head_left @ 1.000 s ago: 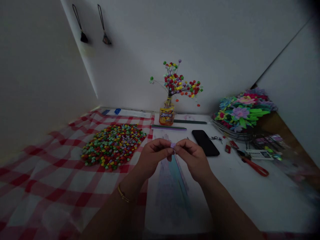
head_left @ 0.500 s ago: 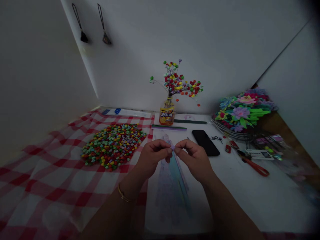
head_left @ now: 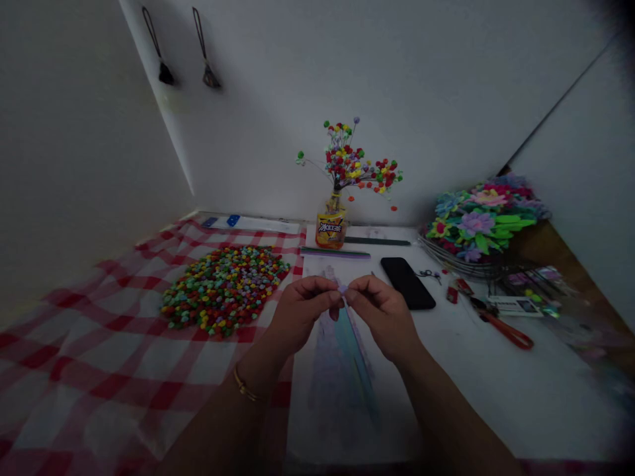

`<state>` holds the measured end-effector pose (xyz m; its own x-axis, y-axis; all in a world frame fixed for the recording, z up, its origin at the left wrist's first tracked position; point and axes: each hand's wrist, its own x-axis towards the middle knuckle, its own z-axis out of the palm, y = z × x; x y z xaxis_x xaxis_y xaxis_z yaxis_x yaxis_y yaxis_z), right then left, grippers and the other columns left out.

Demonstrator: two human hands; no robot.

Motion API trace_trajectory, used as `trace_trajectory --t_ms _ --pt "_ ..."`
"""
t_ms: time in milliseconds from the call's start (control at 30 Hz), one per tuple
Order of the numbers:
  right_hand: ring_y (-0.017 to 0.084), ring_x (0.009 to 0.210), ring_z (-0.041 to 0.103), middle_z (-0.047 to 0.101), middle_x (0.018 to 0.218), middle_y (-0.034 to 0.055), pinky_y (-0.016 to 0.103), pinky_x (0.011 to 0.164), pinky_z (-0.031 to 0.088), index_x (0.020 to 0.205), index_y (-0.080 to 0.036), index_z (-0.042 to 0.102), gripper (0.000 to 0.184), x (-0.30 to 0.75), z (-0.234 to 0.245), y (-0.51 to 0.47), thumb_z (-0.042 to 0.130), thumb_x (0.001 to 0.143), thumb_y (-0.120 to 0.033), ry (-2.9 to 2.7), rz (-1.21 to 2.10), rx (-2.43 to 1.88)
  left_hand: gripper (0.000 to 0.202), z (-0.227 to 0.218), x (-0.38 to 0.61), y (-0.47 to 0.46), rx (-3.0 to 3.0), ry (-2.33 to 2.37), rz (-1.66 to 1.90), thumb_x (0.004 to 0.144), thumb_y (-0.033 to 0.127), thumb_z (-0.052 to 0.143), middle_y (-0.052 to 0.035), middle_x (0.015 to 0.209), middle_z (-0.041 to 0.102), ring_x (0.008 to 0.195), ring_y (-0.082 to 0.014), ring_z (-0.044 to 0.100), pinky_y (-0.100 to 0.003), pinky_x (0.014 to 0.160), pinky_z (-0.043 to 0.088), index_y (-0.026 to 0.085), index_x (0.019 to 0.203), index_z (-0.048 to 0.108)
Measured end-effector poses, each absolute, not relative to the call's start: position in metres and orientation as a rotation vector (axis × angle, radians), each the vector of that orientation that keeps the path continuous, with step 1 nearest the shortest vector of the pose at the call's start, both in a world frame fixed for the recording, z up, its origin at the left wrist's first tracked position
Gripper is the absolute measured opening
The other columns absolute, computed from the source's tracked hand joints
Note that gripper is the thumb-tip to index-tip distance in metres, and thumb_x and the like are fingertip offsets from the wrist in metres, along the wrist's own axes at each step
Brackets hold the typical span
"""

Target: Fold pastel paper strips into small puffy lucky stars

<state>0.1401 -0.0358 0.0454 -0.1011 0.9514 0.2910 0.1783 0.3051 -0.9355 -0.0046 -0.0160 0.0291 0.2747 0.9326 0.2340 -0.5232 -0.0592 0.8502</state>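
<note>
A small purple paper star [head_left: 342, 289] is pinched between the fingertips of my left hand [head_left: 306, 307] and my right hand [head_left: 381, 311]. Both hands meet at it, thumbs and forefingers pressed in from either side, partly covering it. Below them lie long pale purple and teal paper strips [head_left: 351, 357] on the white tabletop [head_left: 476, 396]. To the left, a heap of small folded paper stars [head_left: 225, 291] in red, green, yellow and purple spreads over the red-and-white checked cloth [head_left: 99, 344].
Behind my hands stands a yellow-labelled bottle [head_left: 331, 228] holding stems topped with colourful stars. A black phone [head_left: 407, 283] lies right of my right hand, near red-handled scissors [head_left: 510, 332]. Fuzzy craft flowers [head_left: 479, 218] fill the back right. Dark strips [head_left: 335, 253] lie before the bottle.
Both hands stay in nearly the same place, still pinching the purple star. My right hand and forearm have shifted very slightly left.
</note>
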Motion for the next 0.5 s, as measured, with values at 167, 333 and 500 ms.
trace_trajectory --t_ms 167,333,500 --pt "0.011 0.061 0.046 0.051 0.067 -0.0026 0.023 0.058 0.038 0.073 -0.019 0.054 0.010 0.1394 0.0467 -0.0368 0.053 0.079 -0.028 -1.599 0.822 -1.149 0.007 0.0285 -0.0043 -0.0161 1.066 0.553 1.284 0.066 0.018 0.067 0.0013 0.052 0.060 0.045 -0.0088 0.051 -0.023 0.048 0.039 0.013 0.067 0.062" --pt "0.012 0.066 0.050 0.056 0.069 -0.0013 0.024 0.062 0.040 0.073 -0.019 0.055 0.007 0.1365 0.0475 -0.0378 0.052 0.078 -0.023 -1.657 0.721 -1.142 0.009 0.0298 -0.0028 -0.0160 0.998 0.551 1.295 0.066 0.019 0.067 0.0012 0.053 0.059 0.048 -0.0090 0.051 -0.023 0.050 0.038 0.013 0.069 0.062" --pt "0.013 0.068 0.051 0.056 0.069 -0.0013 0.023 0.062 0.040 0.072 -0.019 0.056 0.006 0.1378 0.0505 -0.0387 0.054 0.077 -0.023 -1.692 0.704 -1.128 0.008 0.0309 -0.0042 -0.0161 1.032 0.526 1.275 0.066 0.018 0.066 0.0008 0.054 0.058 0.048 -0.0082 0.049 -0.023 0.050 0.038 0.012 0.067 0.061"
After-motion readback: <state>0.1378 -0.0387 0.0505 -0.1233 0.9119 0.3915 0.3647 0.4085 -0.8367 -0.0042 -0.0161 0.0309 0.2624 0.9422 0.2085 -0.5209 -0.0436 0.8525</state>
